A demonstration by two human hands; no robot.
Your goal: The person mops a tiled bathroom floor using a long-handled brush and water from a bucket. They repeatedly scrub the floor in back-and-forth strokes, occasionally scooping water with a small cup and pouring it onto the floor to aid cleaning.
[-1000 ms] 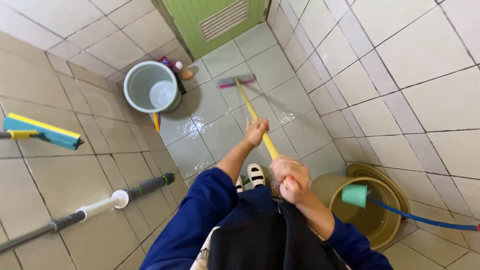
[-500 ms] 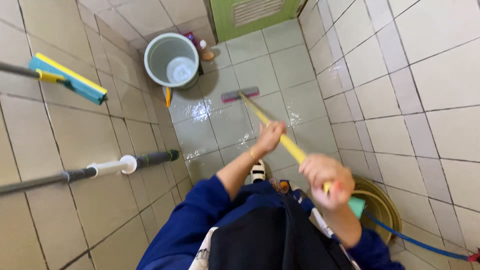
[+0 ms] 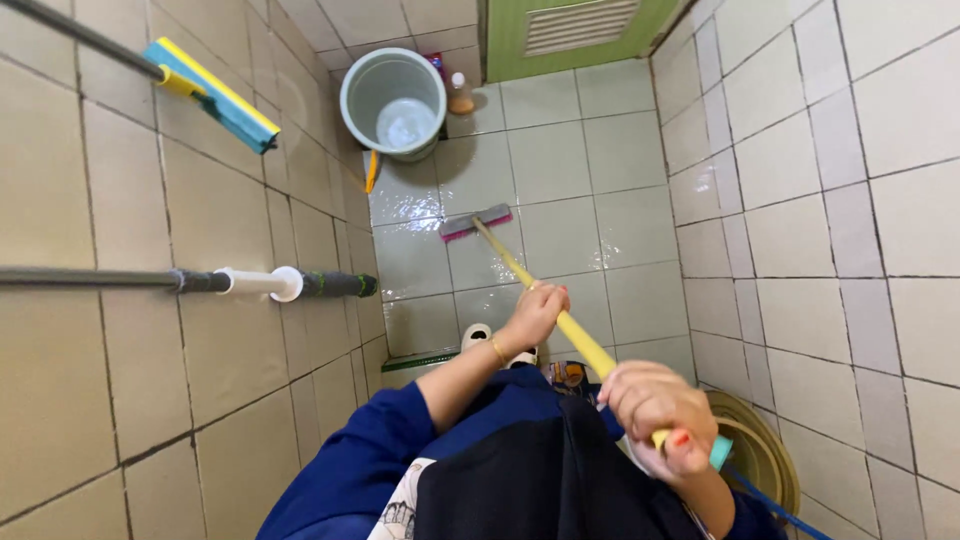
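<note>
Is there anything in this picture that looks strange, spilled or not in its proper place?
Nothing looks damaged. The floor tiles shine wet around the brush head, whose yellow handle both hands hold: left hand, right hand. A small yellow item lies loose beside the grey bucket.

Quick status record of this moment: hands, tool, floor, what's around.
left hand: gripping the yellow handle midway
right hand: gripping the handle's top end
brush head: on the wet floor tiles
grey bucket: by the far left corner, some water inside
bottle: beside the bucket
tan bucket: at right, partly hidden
wall: two other long-handled tools lean at left
</note>
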